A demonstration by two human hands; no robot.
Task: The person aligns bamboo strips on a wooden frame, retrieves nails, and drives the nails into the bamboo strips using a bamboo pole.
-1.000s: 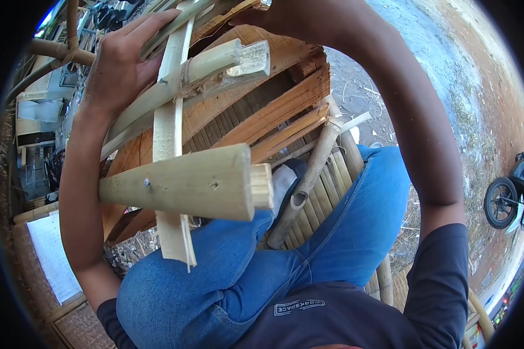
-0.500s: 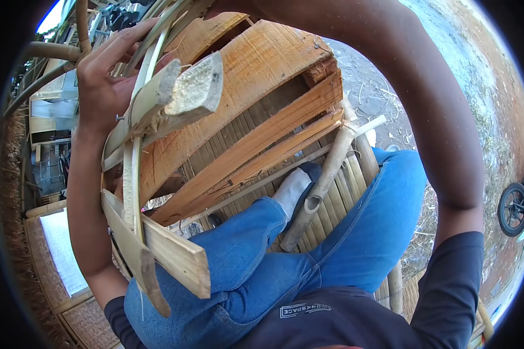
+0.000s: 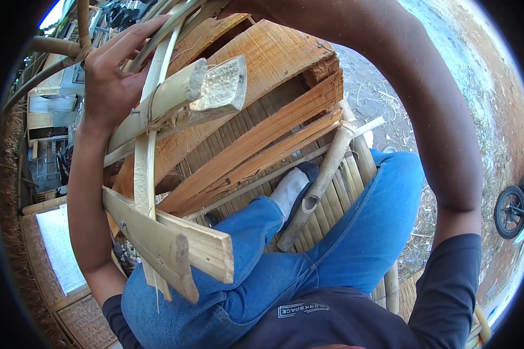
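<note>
A frame of split bamboo pieces (image 3: 157, 107) stands over my lap at the left. Thin upright strips (image 3: 144, 174) pass between an upper pair and a lower pair of thicker pieces (image 3: 157, 238); a nail shows in each pair. My left hand (image 3: 119, 75) is behind the upper pair, its fingers bent round the frame's upper left part. At the top edge, my right hand (image 3: 239, 7) reaches the upper end of the strips; its fingers are cut off or hidden there.
Beyond the frame lie wide wooden boards (image 3: 262, 52) on a bamboo slat platform (image 3: 332, 215). A bamboo tube (image 3: 320, 180) rests near my foot. Curved poles (image 3: 55, 46) stand at the upper left, a wheel (image 3: 511, 212) at the far right.
The bamboo frame has shifted and turned to the right, its lower ends swinging over my thigh. My left hand has moved slightly right with it.
</note>
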